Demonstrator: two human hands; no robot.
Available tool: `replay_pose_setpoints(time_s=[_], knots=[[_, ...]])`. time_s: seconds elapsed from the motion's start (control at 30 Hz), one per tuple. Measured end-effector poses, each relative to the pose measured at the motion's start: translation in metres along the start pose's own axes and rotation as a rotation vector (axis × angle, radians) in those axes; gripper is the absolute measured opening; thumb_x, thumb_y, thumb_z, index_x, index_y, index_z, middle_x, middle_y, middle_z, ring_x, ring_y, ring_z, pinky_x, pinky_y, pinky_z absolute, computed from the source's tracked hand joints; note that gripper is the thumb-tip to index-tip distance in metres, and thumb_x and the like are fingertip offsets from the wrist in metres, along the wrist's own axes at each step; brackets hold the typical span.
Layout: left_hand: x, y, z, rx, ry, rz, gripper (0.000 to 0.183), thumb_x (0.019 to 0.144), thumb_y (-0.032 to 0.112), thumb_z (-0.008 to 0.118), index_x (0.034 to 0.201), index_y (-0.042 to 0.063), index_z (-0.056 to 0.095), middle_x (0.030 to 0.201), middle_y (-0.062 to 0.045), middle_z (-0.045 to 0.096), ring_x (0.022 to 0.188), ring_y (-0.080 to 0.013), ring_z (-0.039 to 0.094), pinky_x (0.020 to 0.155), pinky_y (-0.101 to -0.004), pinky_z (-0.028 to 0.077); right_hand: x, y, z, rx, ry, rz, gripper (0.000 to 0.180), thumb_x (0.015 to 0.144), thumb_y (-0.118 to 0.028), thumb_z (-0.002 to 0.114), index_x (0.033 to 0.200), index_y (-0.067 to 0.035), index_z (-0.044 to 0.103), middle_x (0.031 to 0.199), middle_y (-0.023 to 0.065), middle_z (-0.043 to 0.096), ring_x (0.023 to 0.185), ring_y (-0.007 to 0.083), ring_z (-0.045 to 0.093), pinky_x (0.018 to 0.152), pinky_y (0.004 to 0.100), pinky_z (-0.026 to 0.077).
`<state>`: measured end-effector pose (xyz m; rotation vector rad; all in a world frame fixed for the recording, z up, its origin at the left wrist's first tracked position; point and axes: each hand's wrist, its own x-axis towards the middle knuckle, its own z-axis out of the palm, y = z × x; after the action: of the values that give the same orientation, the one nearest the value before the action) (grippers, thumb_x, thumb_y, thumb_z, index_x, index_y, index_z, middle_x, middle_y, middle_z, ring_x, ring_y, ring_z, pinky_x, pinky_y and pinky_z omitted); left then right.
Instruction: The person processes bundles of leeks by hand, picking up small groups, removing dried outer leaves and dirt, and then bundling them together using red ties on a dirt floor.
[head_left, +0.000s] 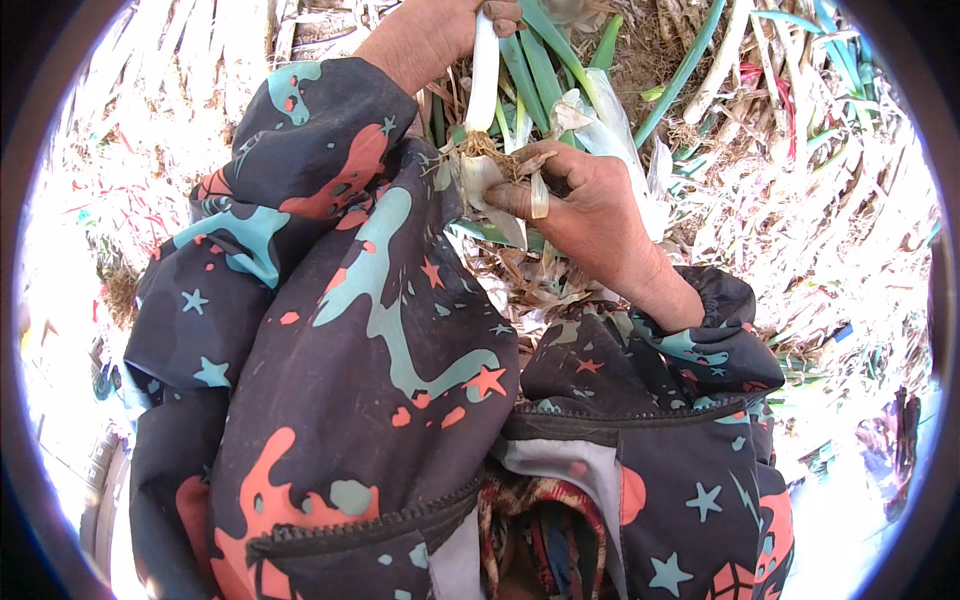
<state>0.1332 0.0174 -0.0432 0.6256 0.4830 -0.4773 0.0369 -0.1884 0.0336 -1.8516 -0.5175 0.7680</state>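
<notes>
At the top edge, my left hand (442, 30) grips a large green onion (484, 79) by its white shank, which hangs almost upright with the roots (478, 142) downward. Part of that hand is cut off by the frame. Just below the roots, my right hand (596, 206) pinches a pale, loose outer skin (480, 180) between thumb and fingers. Shreds of dry skin (539, 195) cling to this hand. Green leaves (534, 71) of other onions lie behind the shank, beside a thin translucent sheet (615, 105).
Dry husks and stalks (810, 225) litter the ground on the right. More pale onion stalks (214, 45) lie at the upper left, in glare. My patterned dark jacket (360, 337) fills much of the lower view. A red strand (784, 94) runs through the stalks at upper right.
</notes>
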Motion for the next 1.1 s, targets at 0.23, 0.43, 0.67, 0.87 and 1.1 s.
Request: replay_pose_setpoints(time_s=[0.23,0.43,0.67,0.87,1.1], knots=[[-0.007,-0.001,0.003,-0.006,-0.042,0.021,0.037,0.093,0.047,0.044,0.073,0.016,0.040,0.048,0.006,0.024,0.036,-0.0097,0.026,0.034,-0.0273,0.023,-0.001,0.002,0.001,0.062,-0.026,0.045,0.026,0.074,-0.024,0.073,0.083,-0.001,0.064,0.067,0.0152,0.062,0.062,0.0245,0.060,0.056,0.0315,0.048],[-0.013,0.000,0.006,-0.013,-0.079,0.035,0.037,0.093,0.047,0.044,0.073,0.016,0.040,0.048,0.006,0.024,0.036,-0.0096,0.026,0.034,-0.0272,0.023,-0.003,0.005,0.002,0.040,-0.027,-0.033,0.031,0.072,-0.030,0.075,0.078,-0.002,0.065,0.063,0.0181,0.058,0.058,0.0313,0.060,0.053,0.0338,0.046],[-0.018,-0.001,0.010,-0.013,-0.113,0.041,0.037,0.093,0.047,0.043,0.073,0.016,0.040,0.049,0.006,0.024,0.036,-0.0094,0.026,0.034,-0.0271,0.023,-0.005,0.005,0.007,0.240,0.018,0.039,0.028,0.079,-0.027,0.070,0.075,0.000,0.063,0.058,0.0163,0.054,0.050,0.0285,0.054,0.048,0.0334,0.043],[-0.022,-0.001,0.011,-0.019,-0.128,0.054,0.037,0.093,0.046,0.043,0.073,0.016,0.040,0.049,0.006,0.025,0.037,-0.0093,0.026,0.034,-0.0269,0.024,-0.005,0.008,0.010,0.179,0.058,0.018,0.025,0.081,-0.023,0.069,0.078,0.001,0.061,0.057,0.0166,0.052,0.048,0.0269,0.050,0.047,0.0328,0.041],[-0.025,-0.003,0.012,-0.021,-0.147,0.057,0.037,0.094,0.046,0.043,0.073,0.015,0.040,0.049,0.006,0.025,0.037,-0.0092,0.026,0.034,-0.0268,0.024,-0.006,0.008,0.008,0.176,0.021,0.041,0.025,0.081,-0.022,0.068,0.076,0.001,0.060,0.055,0.0158,0.050,0.046,0.0240,0.045,0.046,0.0323,0.041]])
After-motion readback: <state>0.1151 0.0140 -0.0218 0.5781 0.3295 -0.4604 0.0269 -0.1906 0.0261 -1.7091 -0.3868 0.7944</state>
